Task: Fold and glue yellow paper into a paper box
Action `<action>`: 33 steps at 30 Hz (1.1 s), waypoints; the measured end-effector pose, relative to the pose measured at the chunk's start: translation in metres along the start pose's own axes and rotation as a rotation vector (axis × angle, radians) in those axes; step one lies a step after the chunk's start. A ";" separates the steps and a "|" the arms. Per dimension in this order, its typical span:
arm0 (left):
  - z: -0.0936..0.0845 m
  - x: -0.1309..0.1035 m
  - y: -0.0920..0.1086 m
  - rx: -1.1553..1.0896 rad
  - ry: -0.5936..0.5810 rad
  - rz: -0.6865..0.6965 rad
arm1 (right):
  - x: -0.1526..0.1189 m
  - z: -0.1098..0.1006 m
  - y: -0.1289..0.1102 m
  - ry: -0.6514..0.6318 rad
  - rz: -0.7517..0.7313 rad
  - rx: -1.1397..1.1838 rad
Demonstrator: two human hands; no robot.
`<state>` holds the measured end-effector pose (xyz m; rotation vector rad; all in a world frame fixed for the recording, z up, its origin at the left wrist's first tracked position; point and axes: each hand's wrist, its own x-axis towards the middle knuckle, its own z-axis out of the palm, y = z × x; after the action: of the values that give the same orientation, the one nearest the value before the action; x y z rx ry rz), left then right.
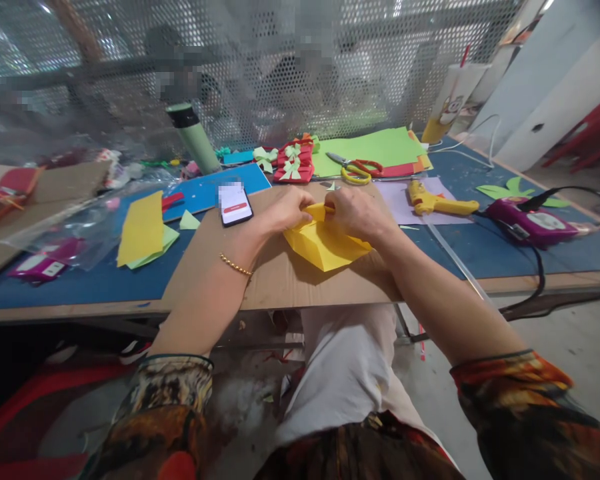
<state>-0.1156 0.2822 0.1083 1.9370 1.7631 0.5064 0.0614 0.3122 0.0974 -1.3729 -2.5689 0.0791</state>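
A folded sheet of yellow paper (325, 248) lies over a brown cardboard sheet (215, 267) in front of me, its creased near part pointing toward my lap. My left hand (291, 208) pinches the far left edge of the paper, with thumb and fingers together. Close beside it, my right hand (356, 212) grips the far right edge and covers part of the paper. Just beyond the hands rest scissors (357, 172) with red and yellow handles. A phone (235, 203) with a lit screen lies left of my left hand.
To the right are a yellow glue gun (443, 202), a purple device (533, 220) with black cables and a drink cup (453, 103). Green paper (367, 152) and red folded pieces with pale bows (294, 163) lie behind. A green bottle (194, 141) and yellow paper strip (141, 230) are left.
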 end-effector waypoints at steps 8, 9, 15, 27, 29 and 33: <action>0.005 -0.003 0.006 0.318 0.124 0.049 | -0.004 -0.001 -0.002 -0.014 -0.048 -0.051; 0.005 -0.004 0.007 0.350 0.129 0.050 | -0.004 -0.002 -0.002 -0.016 -0.048 -0.055; 0.006 -0.005 0.007 0.341 0.111 0.049 | -0.004 -0.005 -0.002 -0.029 -0.041 -0.061; 0.005 -0.004 0.013 0.326 0.104 0.006 | -0.010 -0.003 -0.010 -0.027 -0.050 -0.112; 0.005 -0.003 0.014 0.335 0.101 -0.003 | -0.011 -0.002 -0.010 -0.028 -0.049 -0.107; 0.006 -0.002 0.013 0.348 0.097 -0.012 | -0.011 0.004 -0.009 0.017 -0.067 -0.101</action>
<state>-0.1019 0.2786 0.1113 2.1609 2.0336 0.3081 0.0591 0.2983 0.0935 -1.3136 -2.6352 -0.0745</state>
